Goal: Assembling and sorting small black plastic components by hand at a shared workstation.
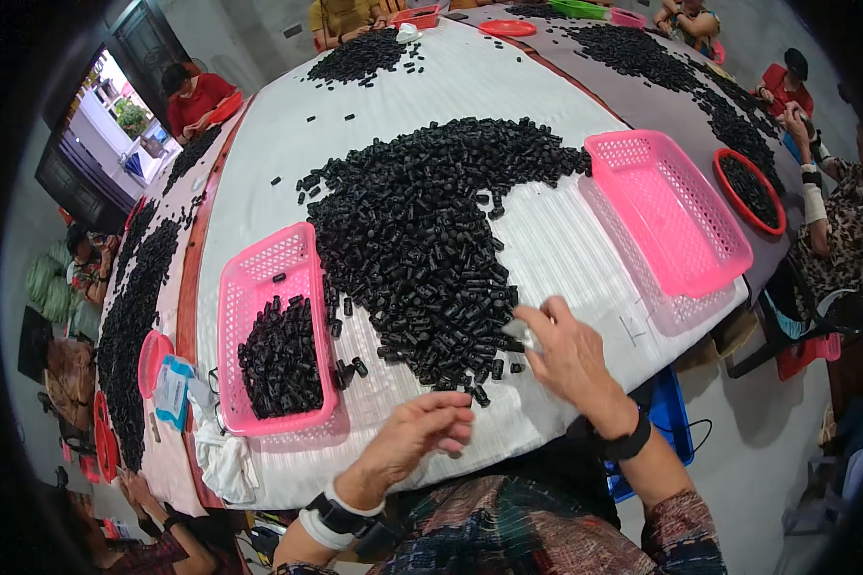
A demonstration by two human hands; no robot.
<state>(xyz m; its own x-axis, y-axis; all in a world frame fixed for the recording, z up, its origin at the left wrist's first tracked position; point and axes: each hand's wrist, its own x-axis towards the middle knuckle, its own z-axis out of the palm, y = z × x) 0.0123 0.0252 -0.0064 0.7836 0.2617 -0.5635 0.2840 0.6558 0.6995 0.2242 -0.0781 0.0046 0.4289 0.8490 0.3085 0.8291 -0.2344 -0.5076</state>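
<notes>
A large heap of small black cylindrical plastic parts [431, 240] spreads over the white-covered table. My left hand [417, 436] hovers at the heap's near edge, its fingers loosely curved and apart from the thumb. A few loose black parts [481, 396] lie right by its fingertips; whether it touches one I cannot tell. My right hand [571, 359] is closed at the heap's right edge, pinching a small whitish, shiny piece [521, 333] between thumb and fingers. What that piece is remains unclear. To the left stands a pink perforated basket [324, 359], partly filled with the same black parts.
A second pink basket [666, 216] rests at the right with nothing in it. White cloth [225, 465] and a blue-white packet [173, 391] lie at the left. Other people sit around neighbouring tables with black heaps [139, 316] and a red tray [750, 192]. A blue crate [671, 417] sits below.
</notes>
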